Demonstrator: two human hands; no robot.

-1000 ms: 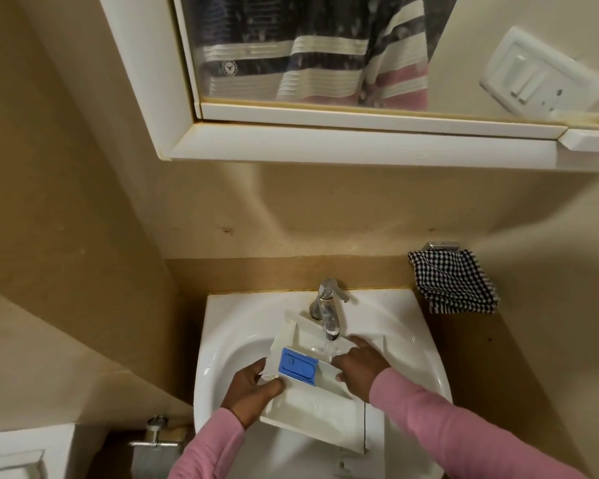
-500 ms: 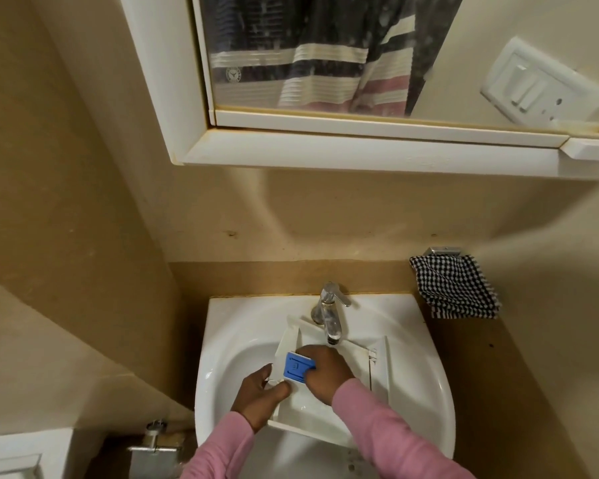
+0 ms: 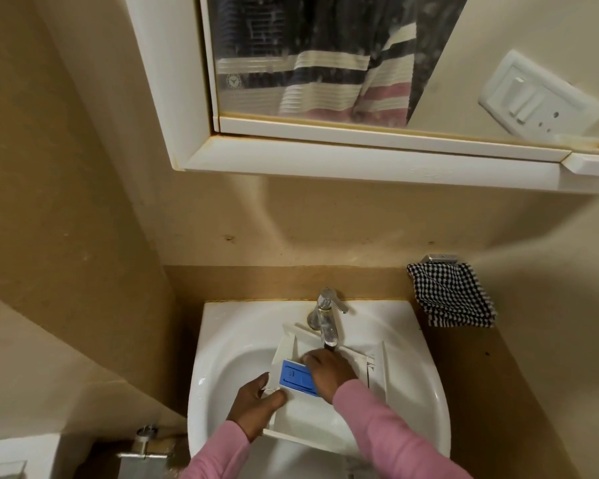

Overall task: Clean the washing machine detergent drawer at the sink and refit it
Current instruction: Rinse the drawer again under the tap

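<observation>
Since right hand (image 3: 329, 373) now sits at blue insert (image 3: 296, 376) under tap (image 3: 327, 330), grip unreadable, left hand (image 3: 256, 406) pinching drawer (image 3: 301, 423), scrubbing looks underway.

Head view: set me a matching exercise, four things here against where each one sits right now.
Things:
1. white plastic detergent drawer
2. blue rectangular insert
3. chrome tap
4. black-and-white checked cloth

Places:
a. hanging on the wall, right of the white sink
b. standing at the sink's back rim
c. over the basin, its edge gripped by the left hand
d. in the drawer, beside the right hand

Pairs: 1-c, 2-d, 3-b, 4-a.
</observation>
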